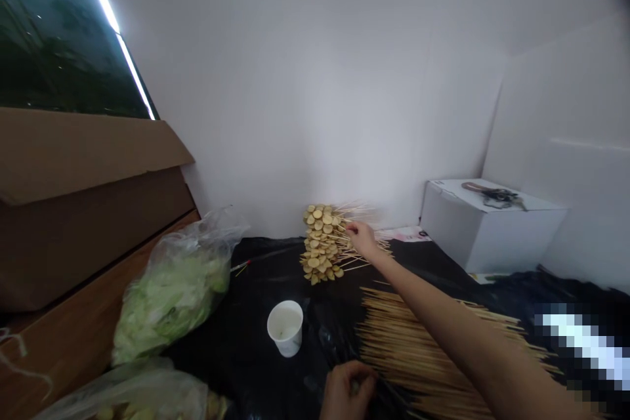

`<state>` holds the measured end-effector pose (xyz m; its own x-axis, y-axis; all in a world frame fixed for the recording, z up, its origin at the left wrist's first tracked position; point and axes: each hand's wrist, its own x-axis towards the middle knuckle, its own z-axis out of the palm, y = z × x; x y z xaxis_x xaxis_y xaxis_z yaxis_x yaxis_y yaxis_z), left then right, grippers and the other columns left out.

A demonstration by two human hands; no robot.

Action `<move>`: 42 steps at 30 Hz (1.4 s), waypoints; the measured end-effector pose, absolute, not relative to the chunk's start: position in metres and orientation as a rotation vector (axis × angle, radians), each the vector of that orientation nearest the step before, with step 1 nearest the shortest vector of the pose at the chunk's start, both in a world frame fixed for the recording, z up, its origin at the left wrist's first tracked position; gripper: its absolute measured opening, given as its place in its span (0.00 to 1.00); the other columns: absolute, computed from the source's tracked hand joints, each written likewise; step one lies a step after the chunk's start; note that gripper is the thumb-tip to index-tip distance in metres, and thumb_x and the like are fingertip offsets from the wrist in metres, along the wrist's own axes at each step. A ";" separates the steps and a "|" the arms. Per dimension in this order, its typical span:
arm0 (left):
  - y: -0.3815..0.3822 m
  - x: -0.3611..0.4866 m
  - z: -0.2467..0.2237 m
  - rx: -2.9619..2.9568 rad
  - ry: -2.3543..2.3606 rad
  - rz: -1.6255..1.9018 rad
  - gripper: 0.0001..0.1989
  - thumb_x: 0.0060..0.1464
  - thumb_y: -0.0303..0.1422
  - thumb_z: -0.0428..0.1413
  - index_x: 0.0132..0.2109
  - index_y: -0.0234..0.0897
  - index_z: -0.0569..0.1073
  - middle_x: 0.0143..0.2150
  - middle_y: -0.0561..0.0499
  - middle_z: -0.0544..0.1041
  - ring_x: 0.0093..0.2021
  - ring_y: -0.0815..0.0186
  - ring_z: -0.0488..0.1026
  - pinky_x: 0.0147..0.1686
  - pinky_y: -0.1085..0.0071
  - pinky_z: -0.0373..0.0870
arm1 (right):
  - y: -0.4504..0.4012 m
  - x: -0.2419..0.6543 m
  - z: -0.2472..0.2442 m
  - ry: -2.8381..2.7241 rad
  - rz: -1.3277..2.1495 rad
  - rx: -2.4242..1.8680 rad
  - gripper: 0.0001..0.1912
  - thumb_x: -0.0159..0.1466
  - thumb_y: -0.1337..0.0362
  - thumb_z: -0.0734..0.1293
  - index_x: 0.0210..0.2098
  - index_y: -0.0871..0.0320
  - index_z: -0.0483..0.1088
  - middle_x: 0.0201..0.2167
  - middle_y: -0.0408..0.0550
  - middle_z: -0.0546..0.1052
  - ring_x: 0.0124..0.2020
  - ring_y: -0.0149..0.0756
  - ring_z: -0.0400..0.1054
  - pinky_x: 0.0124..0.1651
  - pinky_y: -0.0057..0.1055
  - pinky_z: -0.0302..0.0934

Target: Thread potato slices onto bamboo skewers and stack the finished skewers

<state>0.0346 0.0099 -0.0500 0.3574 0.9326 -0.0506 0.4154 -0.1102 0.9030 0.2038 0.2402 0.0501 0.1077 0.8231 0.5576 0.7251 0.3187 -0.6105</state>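
My right hand (363, 238) stretches out to a pile of skewered slices, pale yellow rounds like potato (321, 246), stacked against the wall. Its fingers are pinched at the bare stick end of a skewer (348, 220), among other sticks pointing right. Close to me, my left hand (346, 391) is curled, thumb and forefinger together; whatever may be in them is hidden. Beside it on the right lies a broad heap of bare bamboo skewers (394, 335), partly covered by my right forearm. A white paper cup (285, 328) stands left of centre, above my left hand.
Black plastic sheeting (246, 341) covers the table. At left are a clear bag of cut pale-green leaves (172, 302) and another bag with yellowish pieces (142, 400). A cardboard box (73, 230) stands behind them. A white box (472, 223) with keys on top sits at right.
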 end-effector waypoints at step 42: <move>0.016 0.016 -0.001 0.072 0.490 0.952 0.17 0.62 0.31 0.49 0.54 0.28 0.70 0.45 0.38 0.77 0.47 0.64 0.74 0.45 0.72 0.71 | 0.058 0.210 0.040 -1.892 0.258 -1.190 0.08 0.63 0.66 0.63 0.33 0.54 0.74 0.31 0.45 0.77 0.35 0.35 0.68 0.39 0.30 0.60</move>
<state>0.0159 0.0160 -0.0009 0.4793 0.7957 -0.3703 -0.7636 0.5861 0.2710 0.2101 0.0575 0.0399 -0.1730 0.8135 0.5553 0.6350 0.5231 -0.5684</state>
